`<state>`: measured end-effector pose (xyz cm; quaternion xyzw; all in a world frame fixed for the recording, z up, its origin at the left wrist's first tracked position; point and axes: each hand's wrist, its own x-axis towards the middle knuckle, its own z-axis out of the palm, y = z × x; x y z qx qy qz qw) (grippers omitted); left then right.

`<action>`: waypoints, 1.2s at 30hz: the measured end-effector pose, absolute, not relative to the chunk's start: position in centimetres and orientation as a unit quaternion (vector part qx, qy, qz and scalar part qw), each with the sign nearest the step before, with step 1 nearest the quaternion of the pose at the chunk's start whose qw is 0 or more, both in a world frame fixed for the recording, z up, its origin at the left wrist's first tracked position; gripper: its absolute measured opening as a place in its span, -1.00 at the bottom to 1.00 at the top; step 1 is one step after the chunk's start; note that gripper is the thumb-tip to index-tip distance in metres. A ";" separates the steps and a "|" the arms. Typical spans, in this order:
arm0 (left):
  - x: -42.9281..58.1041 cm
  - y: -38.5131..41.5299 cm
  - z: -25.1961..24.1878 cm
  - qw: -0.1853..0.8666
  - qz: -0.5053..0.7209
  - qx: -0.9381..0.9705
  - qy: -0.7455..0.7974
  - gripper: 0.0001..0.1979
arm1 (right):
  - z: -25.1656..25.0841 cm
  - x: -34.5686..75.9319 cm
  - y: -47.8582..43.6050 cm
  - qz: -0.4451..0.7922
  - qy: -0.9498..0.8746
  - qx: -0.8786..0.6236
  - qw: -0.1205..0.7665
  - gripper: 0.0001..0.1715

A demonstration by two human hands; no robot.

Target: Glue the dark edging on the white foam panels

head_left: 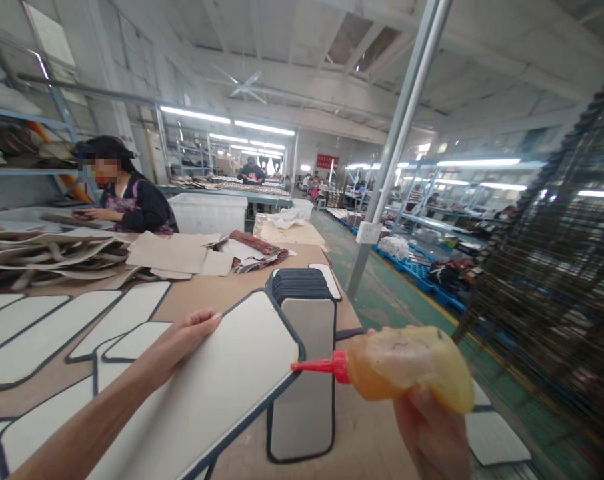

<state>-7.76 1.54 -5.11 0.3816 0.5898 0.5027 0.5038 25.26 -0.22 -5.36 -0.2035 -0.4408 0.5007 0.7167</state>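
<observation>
My left hand [195, 333] grips the upper left edge of a long white panel [217, 387] with a dark border, thumb on top and fingers hidden beneath. The panel is tilted above the table. My right hand [432, 427] is closed around a squeeze bottle [407, 367] of amber liquid, lying nearly level in the air. Its red nozzle [315, 366] points left, and the tip meets the panel's dark border near the right corner. Behind the panel stands a stack of dark-edged panels [303, 380], partly hidden by it.
Several dark-edged white panels [37, 333] lie on the brown table [202, 293] at left. Beige sheets [169, 253] are piled behind them. A co-worker [132, 193] sits at far left. A metal post [382, 187] and a dark rack [557, 253] stand to the right.
</observation>
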 end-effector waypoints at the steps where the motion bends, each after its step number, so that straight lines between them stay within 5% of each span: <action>1: -7.6 1.5 -5.3 0.504 0.509 0.380 0.585 -0.70 | -5.6 25.3 -0.1 0.499 -0.440 -0.197 0.720 -0.27; 11: -6.8 0.7 -6.2 0.525 0.519 0.354 0.574 -0.67 | -5.1 24.9 1.5 0.439 -0.426 -0.192 0.768 -0.57; 36: -6.2 0.2 -7.9 0.599 0.523 0.312 0.520 -0.67 | -6.2 24.0 2.7 0.477 -0.399 -0.223 0.751 -0.60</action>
